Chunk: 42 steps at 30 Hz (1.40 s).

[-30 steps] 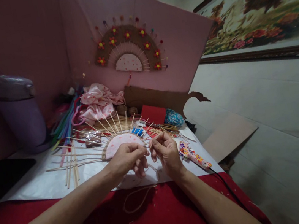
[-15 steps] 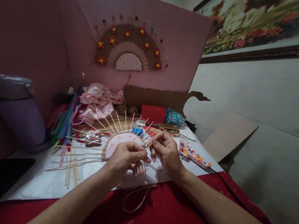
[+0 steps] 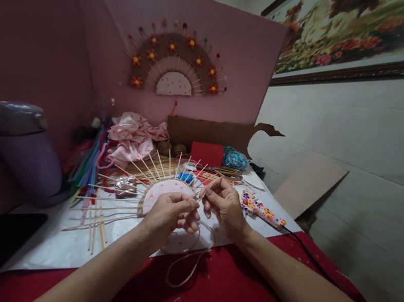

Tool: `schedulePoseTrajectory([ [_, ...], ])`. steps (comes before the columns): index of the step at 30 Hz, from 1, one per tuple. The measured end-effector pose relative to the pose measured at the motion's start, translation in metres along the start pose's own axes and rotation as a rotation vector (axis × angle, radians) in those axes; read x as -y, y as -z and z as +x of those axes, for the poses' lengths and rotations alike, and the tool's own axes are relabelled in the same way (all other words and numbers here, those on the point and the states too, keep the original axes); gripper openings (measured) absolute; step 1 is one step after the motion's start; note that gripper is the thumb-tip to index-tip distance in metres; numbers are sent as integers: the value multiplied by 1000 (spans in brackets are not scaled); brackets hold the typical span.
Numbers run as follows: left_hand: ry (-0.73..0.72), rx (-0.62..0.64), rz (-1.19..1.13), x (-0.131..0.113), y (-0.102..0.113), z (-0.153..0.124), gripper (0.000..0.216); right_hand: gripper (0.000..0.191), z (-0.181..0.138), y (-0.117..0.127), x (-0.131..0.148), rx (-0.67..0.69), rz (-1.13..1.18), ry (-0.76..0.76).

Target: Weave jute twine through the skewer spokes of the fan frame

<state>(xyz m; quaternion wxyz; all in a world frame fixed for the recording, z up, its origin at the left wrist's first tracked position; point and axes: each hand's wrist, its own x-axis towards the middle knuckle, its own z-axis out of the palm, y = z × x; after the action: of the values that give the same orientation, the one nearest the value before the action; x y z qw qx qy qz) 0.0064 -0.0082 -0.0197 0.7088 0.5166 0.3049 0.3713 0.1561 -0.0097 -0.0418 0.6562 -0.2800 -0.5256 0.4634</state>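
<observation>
My left hand (image 3: 174, 212) and my right hand (image 3: 222, 204) pinch a thin length of twine (image 3: 188, 280) between their fingertips, close together. A loose loop of it hangs below them over the red cloth. Just behind my hands lies a half-round piece (image 3: 162, 192) in pink dotted fabric, edged with brown twine. Thin wooden sticks (image 3: 146, 168) fan out from its curved edge. My left hand covers part of its lower right side. Right of my right hand rests a flower-patterned glue gun (image 3: 261, 208) with a black cord.
Further back are crumpled dotted fabric (image 3: 131, 135), blue yarn (image 3: 233, 158), a red sheet (image 3: 206, 153) and scissors (image 3: 229, 171). Loose sticks (image 3: 98, 226) lie left on white paper. A purple container (image 3: 26, 156) stands at the left. A finished-looking half-round decoration (image 3: 170, 57) hangs behind.
The fingers of my left hand have curled in slightly under the twine. My right hand and the things on the table look the same.
</observation>
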Motion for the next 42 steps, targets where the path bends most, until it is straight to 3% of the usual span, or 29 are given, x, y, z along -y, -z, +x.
schedulePoseTrajectory([
  [6, 0, -11, -39, -1, -1, -1, 2, 17, 0, 0, -1, 1, 6, -1],
  [9, -15, -3, -74, 1, 0, 0, 11, 16, 0, 0, 0, -6, 5, 3],
  [13, -15, 25, -49, 2, 1, 1, 6, 17, 0, 0, 1, -20, 8, 5],
  [17, 11, -14, -15, 2, 3, 2, 17, 15, 0, 2, 0, 18, -11, 10],
  [26, -2, -57, -9, 3, 2, 3, 5, 14, -1, 2, -2, 18, -15, 11],
  [35, -14, -22, 50, 3, 0, 2, 17, 15, 0, 3, -1, -3, -29, 4],
  [42, -25, -36, 5, 2, 0, 1, 10, 15, 0, 2, -3, 8, -32, 4],
])
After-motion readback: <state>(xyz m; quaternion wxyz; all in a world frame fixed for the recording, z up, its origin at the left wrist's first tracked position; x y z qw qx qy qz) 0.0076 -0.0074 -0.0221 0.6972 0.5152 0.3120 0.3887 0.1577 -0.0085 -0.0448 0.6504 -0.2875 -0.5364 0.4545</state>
